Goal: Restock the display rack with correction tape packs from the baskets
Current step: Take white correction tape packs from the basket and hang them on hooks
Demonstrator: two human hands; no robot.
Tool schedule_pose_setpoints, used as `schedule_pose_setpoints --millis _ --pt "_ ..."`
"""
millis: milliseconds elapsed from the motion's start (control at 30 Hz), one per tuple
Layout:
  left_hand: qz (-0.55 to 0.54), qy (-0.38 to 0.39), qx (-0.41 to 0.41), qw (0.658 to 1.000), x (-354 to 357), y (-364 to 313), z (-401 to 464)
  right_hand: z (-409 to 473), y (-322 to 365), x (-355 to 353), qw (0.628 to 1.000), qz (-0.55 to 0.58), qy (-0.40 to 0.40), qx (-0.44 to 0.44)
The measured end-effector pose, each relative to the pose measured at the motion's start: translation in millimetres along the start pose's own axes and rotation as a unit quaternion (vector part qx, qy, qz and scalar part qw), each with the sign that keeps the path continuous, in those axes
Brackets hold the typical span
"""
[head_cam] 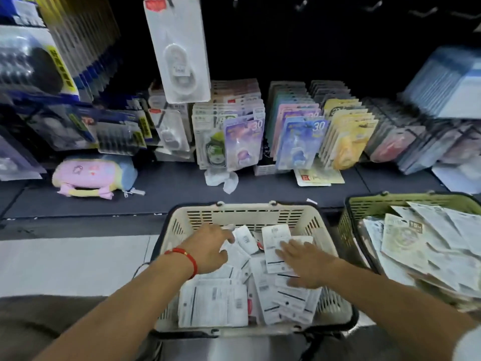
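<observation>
A beige basket (250,213) in front of me holds several white correction tape packs (216,303), mostly face down. My left hand (208,250), with a red bracelet at the wrist, reaches into the basket's left side, fingertips touching a pack. My right hand (307,261) lies flat with straight fingers on the packs at the right, partly over an upright white pack (276,243). Above the basket, the display rack (294,121) carries rows of hanging packs, and one white pack (179,50) hangs from a hook.
A green basket (377,204) at the right is full of flat paper-backed packs. A pink and yellow plush pouch (88,177) lies on the dark shelf at the left. Crumpled plastic (223,179) and a loose card (320,177) lie below the rack. Several bare hooks show at the top right.
</observation>
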State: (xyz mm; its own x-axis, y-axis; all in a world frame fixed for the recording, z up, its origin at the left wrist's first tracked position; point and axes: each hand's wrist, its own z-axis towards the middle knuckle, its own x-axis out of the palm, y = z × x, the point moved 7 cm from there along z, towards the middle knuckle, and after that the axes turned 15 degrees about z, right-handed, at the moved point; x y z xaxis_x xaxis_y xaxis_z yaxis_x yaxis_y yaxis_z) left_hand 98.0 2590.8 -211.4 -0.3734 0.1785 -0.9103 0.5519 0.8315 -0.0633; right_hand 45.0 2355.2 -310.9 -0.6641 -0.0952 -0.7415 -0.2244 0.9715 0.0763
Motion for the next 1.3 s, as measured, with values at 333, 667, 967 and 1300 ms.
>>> schedule_pose_setpoints --millis 333,667,967,1300 --pt "-0.259 -0.038 -0.077 0.962 64 -31 -10 -30 21 -43 0.969 0.14 -0.184 -0.082" --pt "-0.523 -0.065 -0.053 0.848 57 -38 -1 -51 27 -94 0.828 0.469 -0.298 -0.082" --pt "-0.581 -0.069 -0.157 0.796 88 -6 -19 -22 -6 20 0.993 0.107 -0.028 0.05" --pt "-0.655 -0.09 -0.21 0.72 86 -2 -24 -75 -23 -106 0.863 0.372 -0.342 -0.021"
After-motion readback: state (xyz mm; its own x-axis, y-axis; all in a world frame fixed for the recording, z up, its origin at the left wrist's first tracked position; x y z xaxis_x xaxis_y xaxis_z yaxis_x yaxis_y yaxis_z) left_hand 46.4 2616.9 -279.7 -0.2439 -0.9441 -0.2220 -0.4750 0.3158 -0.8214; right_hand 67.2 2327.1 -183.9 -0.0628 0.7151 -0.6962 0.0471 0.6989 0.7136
